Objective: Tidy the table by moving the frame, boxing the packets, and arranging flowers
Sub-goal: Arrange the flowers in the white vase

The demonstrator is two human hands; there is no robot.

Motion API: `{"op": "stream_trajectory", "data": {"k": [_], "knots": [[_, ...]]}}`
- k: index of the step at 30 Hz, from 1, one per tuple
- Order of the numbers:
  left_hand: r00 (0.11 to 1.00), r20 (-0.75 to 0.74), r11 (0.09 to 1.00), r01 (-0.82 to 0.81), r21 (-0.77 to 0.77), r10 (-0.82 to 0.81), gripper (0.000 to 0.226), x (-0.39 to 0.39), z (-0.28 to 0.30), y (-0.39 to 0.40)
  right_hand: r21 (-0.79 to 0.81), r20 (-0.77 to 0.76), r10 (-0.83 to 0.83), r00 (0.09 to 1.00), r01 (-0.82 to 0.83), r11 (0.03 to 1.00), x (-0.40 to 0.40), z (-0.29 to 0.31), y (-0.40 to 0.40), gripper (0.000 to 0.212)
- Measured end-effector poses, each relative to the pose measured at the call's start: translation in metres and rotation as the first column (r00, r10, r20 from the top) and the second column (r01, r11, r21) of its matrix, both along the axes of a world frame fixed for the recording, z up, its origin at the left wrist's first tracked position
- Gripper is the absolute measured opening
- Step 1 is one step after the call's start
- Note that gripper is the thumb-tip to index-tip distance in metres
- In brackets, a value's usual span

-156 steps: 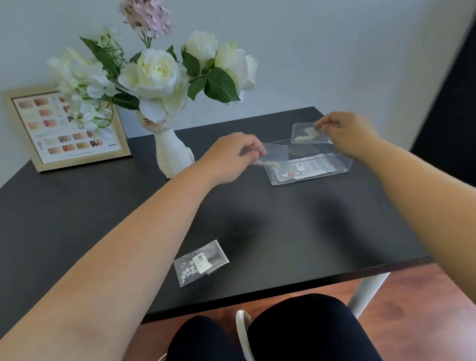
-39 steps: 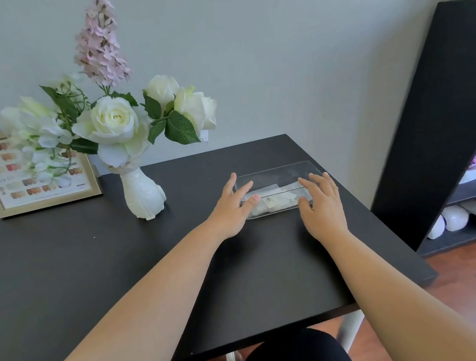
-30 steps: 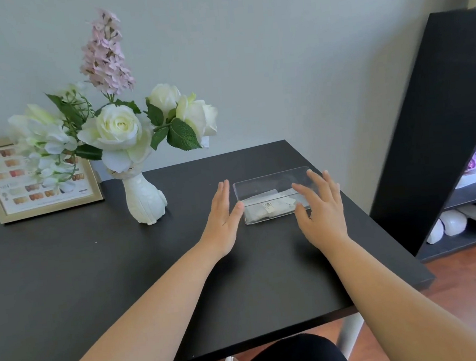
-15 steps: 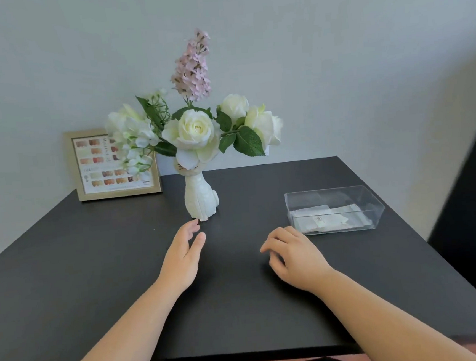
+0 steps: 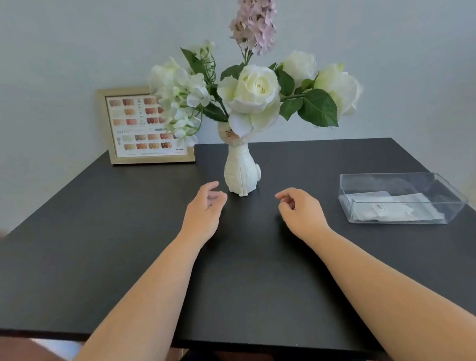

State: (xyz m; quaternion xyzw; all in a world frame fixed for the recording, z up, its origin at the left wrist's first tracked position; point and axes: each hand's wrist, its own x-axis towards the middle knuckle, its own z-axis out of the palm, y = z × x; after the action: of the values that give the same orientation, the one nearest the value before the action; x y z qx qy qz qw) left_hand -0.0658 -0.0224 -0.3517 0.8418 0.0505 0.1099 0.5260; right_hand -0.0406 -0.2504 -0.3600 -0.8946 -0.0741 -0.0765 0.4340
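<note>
A white cat-shaped vase [image 5: 241, 172] stands mid-table, holding white roses [image 5: 255, 92] and a tall pink flower spike [image 5: 257, 17]. My left hand [image 5: 203, 212] hovers just left of the vase's base, empty, fingers loosely curled. My right hand [image 5: 301, 210] sits to the vase's right, also empty with curled fingers. A clear plastic box [image 5: 399, 198] at the right holds several flat packets [image 5: 388, 206]. A gold picture frame [image 5: 140, 128] with colour swatches leans against the wall at the back left, partly hidden by blossoms.
The black table [image 5: 122, 248] spans the view; its front edge is near my body and its right edge lies just beyond the box. A grey wall rises behind. A dark object shows at the far right edge.
Both hands left the box and drew toward the vase, fingers curling. My view swung left, so the vase is central and the box sits at the right.
</note>
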Motion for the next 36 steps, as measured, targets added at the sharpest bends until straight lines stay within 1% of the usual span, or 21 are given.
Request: {"op": "stream_trajectory", "data": {"k": [3, 5, 10, 15, 20, 24, 28, 31, 36], "knots": [[0.999, 0.0, 0.999, 0.05, 0.005, -0.05, 0.044, 0.023, 0.002, 0.005, 0.128, -0.041, -0.051, 0.998, 0.056, 0.99, 0.017, 0.003, 0.019, 0.028], [0.995, 0.013, 0.995, 0.101, -0.007, -0.101, 0.044, 0.041, 0.003, 0.009, 0.178, -0.062, -0.061, 0.996, 0.071, 0.981, 0.031, 0.004, 0.031, 0.033], [0.973, 0.05, 0.966, 0.228, -0.118, -0.224, 0.047, 0.078, 0.002, 0.021, 0.227, -0.084, -0.046, 0.995, 0.064, 0.972, 0.063, 0.004, 0.052, 0.038], [0.956, 0.091, 0.946, 0.29, -0.144, -0.279, 0.048, 0.091, -0.004, 0.024, 0.259, -0.105, -0.013, 0.994, 0.04, 0.965, 0.075, -0.001, 0.051, 0.039], [0.956, 0.125, 0.946, 0.282, -0.161, -0.264, 0.053, 0.091, -0.014, 0.023, 0.27, -0.103, 0.073, 0.992, -0.043, 0.962, 0.071, -0.009, 0.045, 0.047], [0.956, 0.137, 0.952, 0.278, -0.129, -0.26, 0.056, 0.093, -0.014, 0.021, 0.279, -0.096, 0.094, 0.991, -0.064, 0.958, 0.072, -0.01, 0.041, 0.052], [0.955, 0.135, 0.956, 0.278, -0.093, -0.264, 0.057, 0.096, -0.013, 0.018, 0.261, -0.096, 0.074, 0.993, -0.046, 0.964, 0.075, -0.012, 0.044, 0.055], [0.953, 0.13, 0.952, 0.286, -0.105, -0.272, 0.051, 0.103, -0.011, 0.015, 0.211, -0.073, 0.045, 0.996, -0.029, 0.977, 0.08, -0.009, 0.05, 0.06], [0.954, 0.12, 0.952, 0.289, -0.101, -0.276, 0.055, 0.124, -0.009, 0.007, 0.139, -0.071, -0.022, 0.997, 0.032, 0.99, 0.097, -0.007, 0.052, 0.064]]}}
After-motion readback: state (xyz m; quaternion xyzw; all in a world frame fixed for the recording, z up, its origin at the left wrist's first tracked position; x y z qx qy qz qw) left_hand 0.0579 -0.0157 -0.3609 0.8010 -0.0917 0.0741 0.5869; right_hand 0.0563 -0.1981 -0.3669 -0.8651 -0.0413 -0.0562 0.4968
